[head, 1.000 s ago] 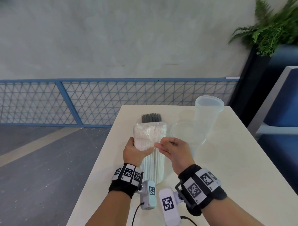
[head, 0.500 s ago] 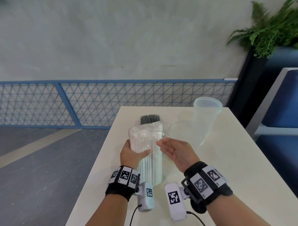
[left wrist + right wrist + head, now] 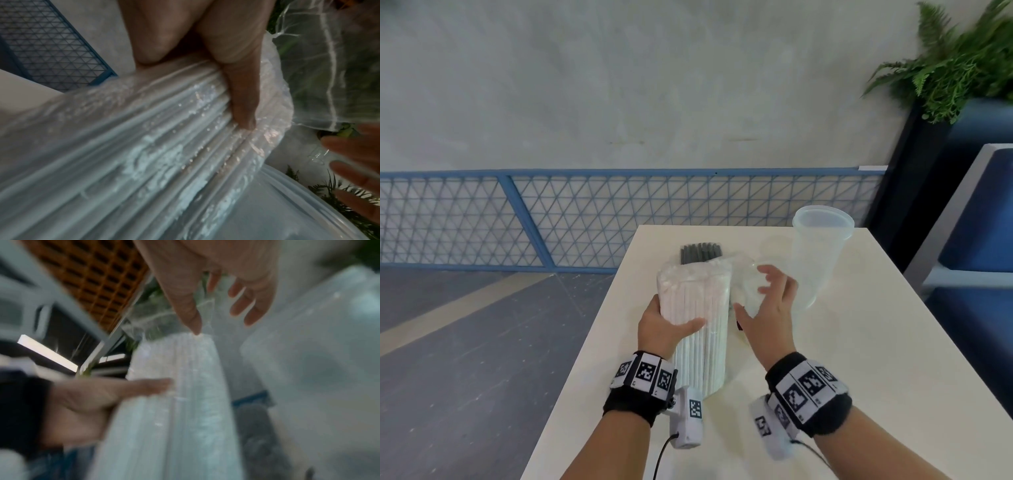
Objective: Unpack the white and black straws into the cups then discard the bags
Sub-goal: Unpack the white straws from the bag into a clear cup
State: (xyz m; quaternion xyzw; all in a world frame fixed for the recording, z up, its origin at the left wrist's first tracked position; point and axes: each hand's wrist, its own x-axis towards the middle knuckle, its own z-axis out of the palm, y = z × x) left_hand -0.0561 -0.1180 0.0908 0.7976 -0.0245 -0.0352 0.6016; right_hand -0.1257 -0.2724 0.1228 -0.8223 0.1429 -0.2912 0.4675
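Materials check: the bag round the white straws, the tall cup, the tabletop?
Bag: thin clear plastic film, glossy; it wrinkles and glints under the left hand.
Tall cup: translucent frosted plastic, probably; table shows through its wall.
Tabletop: smooth matte cream surface, likely laminate; core not visible.

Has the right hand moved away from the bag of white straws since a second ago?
Yes. The right hand has let go of the bag of white straws and shifted right, toward the clear cup, fingers now spread.

Café-like seating: table (image 3: 825, 342), blue bench (image 3: 976, 219), fern (image 3: 959, 68)
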